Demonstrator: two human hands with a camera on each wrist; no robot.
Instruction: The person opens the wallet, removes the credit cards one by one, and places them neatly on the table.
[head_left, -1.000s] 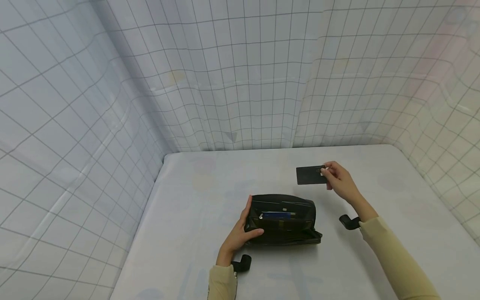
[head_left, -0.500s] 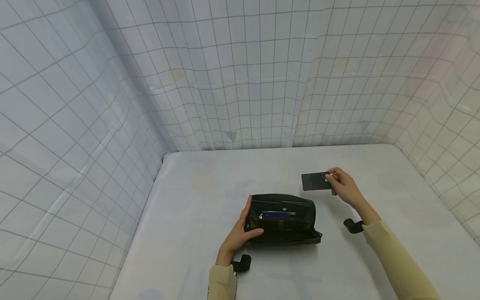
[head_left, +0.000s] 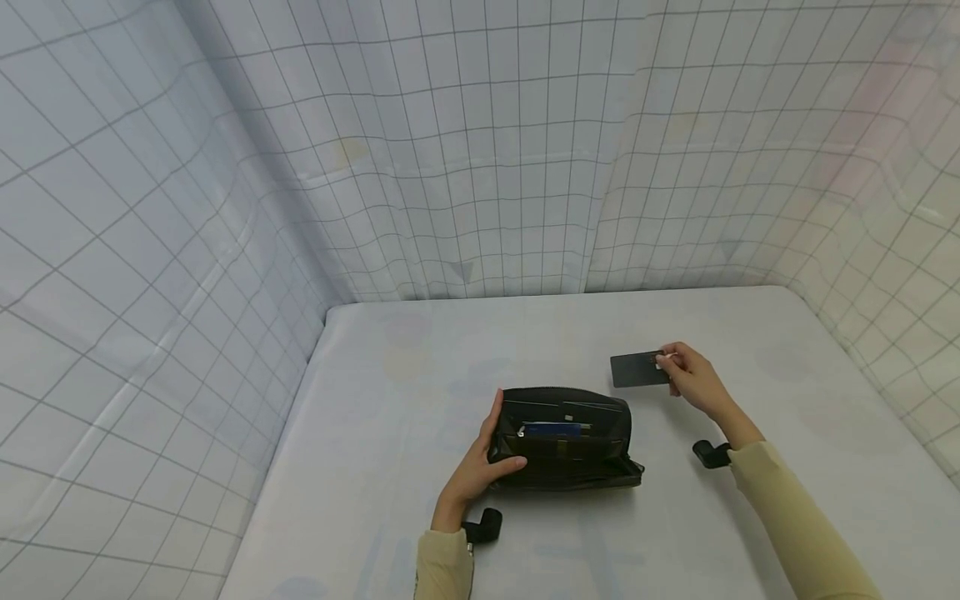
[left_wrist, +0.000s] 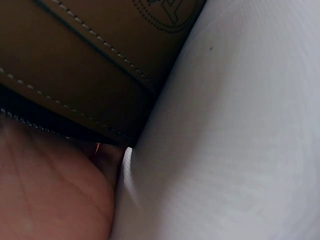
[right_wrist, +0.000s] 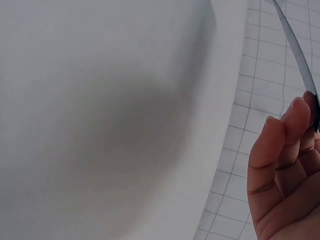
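A dark zip-around wallet (head_left: 562,475) stands spread on the white table, a blue item (head_left: 551,430) tucked in its inner slots. My left hand (head_left: 474,472) grips the wallet's left end, thumb over the front edge and fingers behind. Close up in the left wrist view, the stitched brown outside of the wallet (left_wrist: 75,55) touches the left hand (left_wrist: 50,180). Beyond the wallet to the right, my right hand (head_left: 692,377) pinches a dark card (head_left: 635,370) by its right end, above the table. In the right wrist view the card (right_wrist: 295,45) appears edge-on above the right hand (right_wrist: 285,175).
The white table (head_left: 375,400) has its far edge behind the card. A white cloth with a dark grid (head_left: 525,167) hangs behind and along both sides. Black wrist cameras sit at the left wrist (head_left: 486,527) and right wrist (head_left: 711,454).
My right hand has carried the card a little to the right and nearer to me, away from the wallet's far edge. The left hand and the wallet have stayed in place.
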